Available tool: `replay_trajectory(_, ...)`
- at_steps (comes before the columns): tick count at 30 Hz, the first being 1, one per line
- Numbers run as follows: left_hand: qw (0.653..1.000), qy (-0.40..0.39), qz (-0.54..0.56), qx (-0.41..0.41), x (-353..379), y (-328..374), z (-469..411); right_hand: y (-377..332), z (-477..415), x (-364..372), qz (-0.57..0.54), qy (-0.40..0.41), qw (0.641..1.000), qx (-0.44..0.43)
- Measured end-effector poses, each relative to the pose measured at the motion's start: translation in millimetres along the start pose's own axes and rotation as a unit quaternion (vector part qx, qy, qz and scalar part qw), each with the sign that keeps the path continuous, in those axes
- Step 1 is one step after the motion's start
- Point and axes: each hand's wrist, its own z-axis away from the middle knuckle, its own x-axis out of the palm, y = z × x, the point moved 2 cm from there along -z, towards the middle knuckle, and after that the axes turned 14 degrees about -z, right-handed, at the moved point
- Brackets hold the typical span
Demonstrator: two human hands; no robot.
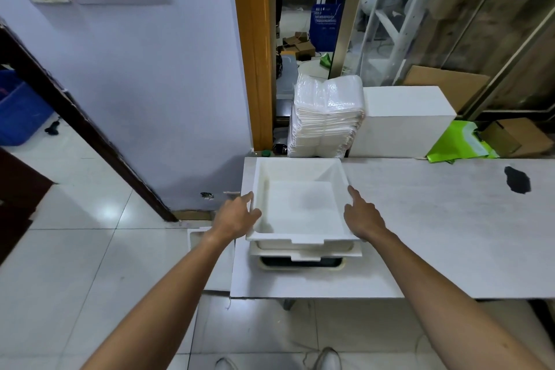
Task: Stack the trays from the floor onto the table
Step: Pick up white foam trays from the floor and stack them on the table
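Hands grip a white foam tray (300,204) from both sides: the left hand (237,216) clasps its left rim, the right hand (363,216) its right rim. The tray sits atop another tray (306,252), stacked at the left end of the grey table (435,234). Behind stand a wrapped pile of white trays (324,117) and a white box (405,123).

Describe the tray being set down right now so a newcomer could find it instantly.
Find the pale table and look at its left end, where white foam trays are stacked. It is the top tray, gripped at each side by the left hand and right hand. Unlike those beneath, its empty inside shows.
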Motion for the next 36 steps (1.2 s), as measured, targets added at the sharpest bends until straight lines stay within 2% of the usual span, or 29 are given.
replay_trajectory(9,0.997,0.026,-0.066,-0.015,14,5,3,8,4,7,0.032,0.014,0.999,-0.014)
replay_trajectory(21,0.995,0.022,-0.091,-0.020,29,5,7,24,1,20,0.152,0.019,0.987,-0.041)
replay_trajectory(28,0.988,0.020,-0.154,-0.010,33,7,5,30,-4,30,0.147,0.025,0.988,-0.048)
replay_trajectory(36,0.989,-0.014,-0.146,-0.028,37,1,6,27,-11,33,0.166,-0.004,0.986,-0.016)
